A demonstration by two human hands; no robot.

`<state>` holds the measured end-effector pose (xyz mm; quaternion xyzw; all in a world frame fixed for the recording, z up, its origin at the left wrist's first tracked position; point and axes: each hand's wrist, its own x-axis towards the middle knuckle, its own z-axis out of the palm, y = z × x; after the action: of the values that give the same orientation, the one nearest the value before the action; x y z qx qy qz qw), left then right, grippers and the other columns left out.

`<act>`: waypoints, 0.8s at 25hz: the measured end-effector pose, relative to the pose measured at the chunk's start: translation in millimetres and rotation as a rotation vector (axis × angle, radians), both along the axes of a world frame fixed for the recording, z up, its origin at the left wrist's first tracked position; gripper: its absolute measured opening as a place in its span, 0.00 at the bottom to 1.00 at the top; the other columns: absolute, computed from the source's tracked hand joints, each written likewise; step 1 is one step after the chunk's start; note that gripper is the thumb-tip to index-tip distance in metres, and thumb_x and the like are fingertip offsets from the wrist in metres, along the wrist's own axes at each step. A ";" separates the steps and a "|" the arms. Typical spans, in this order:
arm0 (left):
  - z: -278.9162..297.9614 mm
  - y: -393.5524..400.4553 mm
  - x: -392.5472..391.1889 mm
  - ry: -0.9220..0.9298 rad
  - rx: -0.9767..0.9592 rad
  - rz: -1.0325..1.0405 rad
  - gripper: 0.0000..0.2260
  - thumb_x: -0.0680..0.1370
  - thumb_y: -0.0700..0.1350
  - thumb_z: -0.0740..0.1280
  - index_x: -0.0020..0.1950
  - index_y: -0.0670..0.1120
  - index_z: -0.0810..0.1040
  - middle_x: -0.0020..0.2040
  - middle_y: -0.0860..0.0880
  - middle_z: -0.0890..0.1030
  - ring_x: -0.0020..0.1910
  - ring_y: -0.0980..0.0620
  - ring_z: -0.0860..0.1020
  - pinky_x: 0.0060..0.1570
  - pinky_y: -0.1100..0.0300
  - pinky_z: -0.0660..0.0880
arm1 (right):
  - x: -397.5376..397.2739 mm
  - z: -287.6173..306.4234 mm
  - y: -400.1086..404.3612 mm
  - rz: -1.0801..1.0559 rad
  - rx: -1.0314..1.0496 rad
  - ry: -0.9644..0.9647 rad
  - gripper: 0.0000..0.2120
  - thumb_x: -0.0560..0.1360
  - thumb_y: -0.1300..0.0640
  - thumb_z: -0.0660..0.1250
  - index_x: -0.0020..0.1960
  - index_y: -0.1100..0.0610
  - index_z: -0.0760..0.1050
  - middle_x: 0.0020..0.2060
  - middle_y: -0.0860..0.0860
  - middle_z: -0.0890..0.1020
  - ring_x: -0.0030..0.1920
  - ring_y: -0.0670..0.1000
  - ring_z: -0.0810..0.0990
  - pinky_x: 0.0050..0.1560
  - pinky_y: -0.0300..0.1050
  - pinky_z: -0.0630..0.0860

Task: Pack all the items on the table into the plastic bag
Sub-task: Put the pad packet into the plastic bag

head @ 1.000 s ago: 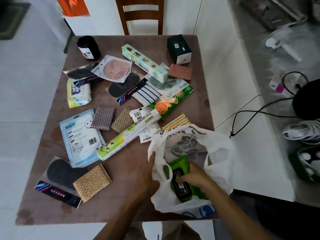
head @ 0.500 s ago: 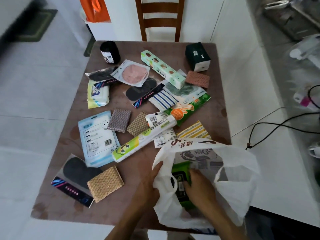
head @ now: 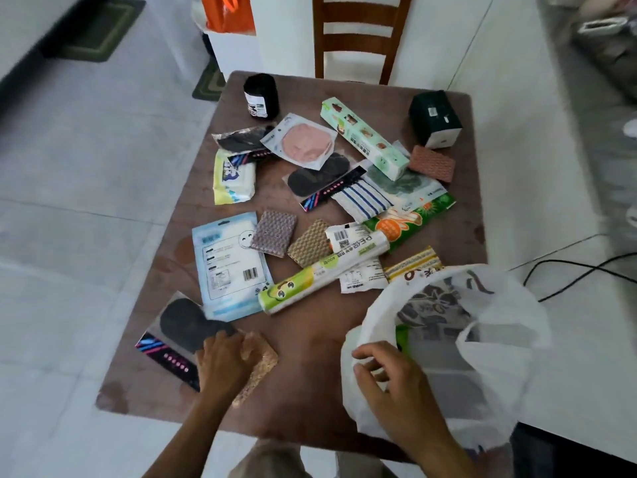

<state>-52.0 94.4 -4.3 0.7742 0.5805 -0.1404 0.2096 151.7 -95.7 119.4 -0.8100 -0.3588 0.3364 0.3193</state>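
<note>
The white plastic bag [head: 496, 343] stands open at the table's near right corner, a green packet inside it. My right hand [head: 389, 381] grips the bag's near rim. My left hand [head: 224, 360] lies on the tan woven pad [head: 263, 365] at the near left, fingers curled over its far edge. That pad overlaps a black insole packet [head: 179, 327]. Loose on the table [head: 310, 343] are a green cling-film roll [head: 320, 274], a blue-white packet [head: 227, 267], a purple pad [head: 273, 232], a second tan pad [head: 308, 243] and a yellow packet [head: 413, 263].
Farther back lie a wipes pack [head: 232, 177], a black roll [head: 261, 96], a pink mask packet [head: 306, 141], a long green box [head: 365, 139], a dark green box [head: 435, 119] and a brick-red pad [head: 431, 163]. A wooden chair [head: 358, 36] stands behind the table. A black cable [head: 579, 270] runs at the right.
My left hand let go of the bag's rim and moved left onto the tan woven pad. My right hand came out of the bag and took hold of its rim.
</note>
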 end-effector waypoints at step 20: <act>73.1 -137.4 142.4 -0.633 -0.151 -0.240 0.19 0.73 0.52 0.71 0.63 0.60 0.75 0.68 0.55 0.70 0.66 0.58 0.67 0.64 0.65 0.65 | 90.9 -19.5 -52.7 -0.450 -0.180 -0.002 0.27 0.77 0.52 0.67 0.73 0.49 0.61 0.70 0.49 0.72 0.68 0.53 0.72 0.64 0.47 0.71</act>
<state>90.3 -43.0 68.9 0.8244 0.3795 0.0402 0.4180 242.6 -148.4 99.9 -0.8950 -0.1381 0.2866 0.3126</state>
